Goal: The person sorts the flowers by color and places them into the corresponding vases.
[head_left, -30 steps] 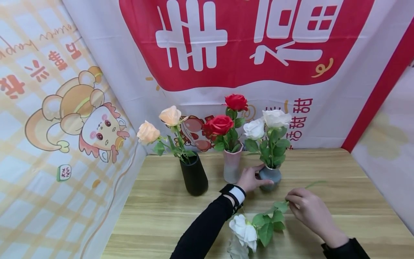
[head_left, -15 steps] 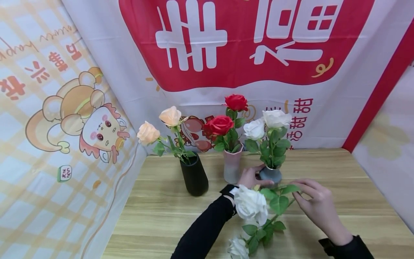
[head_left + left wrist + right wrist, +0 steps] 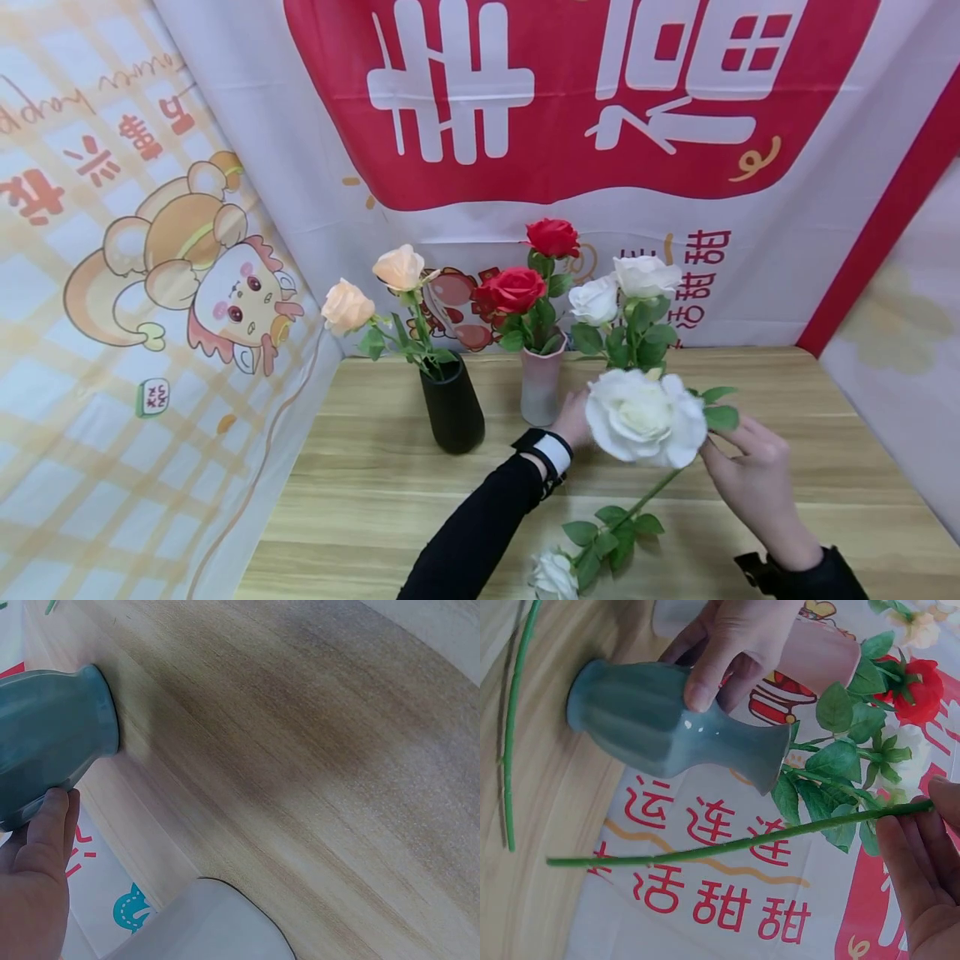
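My left hand [image 3: 573, 419] holds the blue-grey vase [image 3: 637, 720]; in the right wrist view its thumb lies on the front and other fingers go behind. The left wrist view shows fingertips against the same vase [image 3: 52, 712]. White roses [image 3: 647, 277] stand in it. My right hand [image 3: 753, 475] pinches the green stem [image 3: 727, 846] of a white rose [image 3: 645, 417], whose bloom hides the vase in the head view. In the right wrist view, the bare stem end is apart from the vase mouth. Another white rose [image 3: 555, 575] lies on the table near the front edge.
A black vase [image 3: 452, 408] with peach roses [image 3: 348, 307] stands at the left. Beside my left hand is a pink-and-white vase [image 3: 540, 392] with red roses [image 3: 517, 289]. Printed cloth [image 3: 450, 187] hangs behind the wooden table [image 3: 360, 500].
My right hand has lifted one white rose off the table, its bloom rising up and rightward to in front of the blue-grey vase. My left hand has stayed at the vase.
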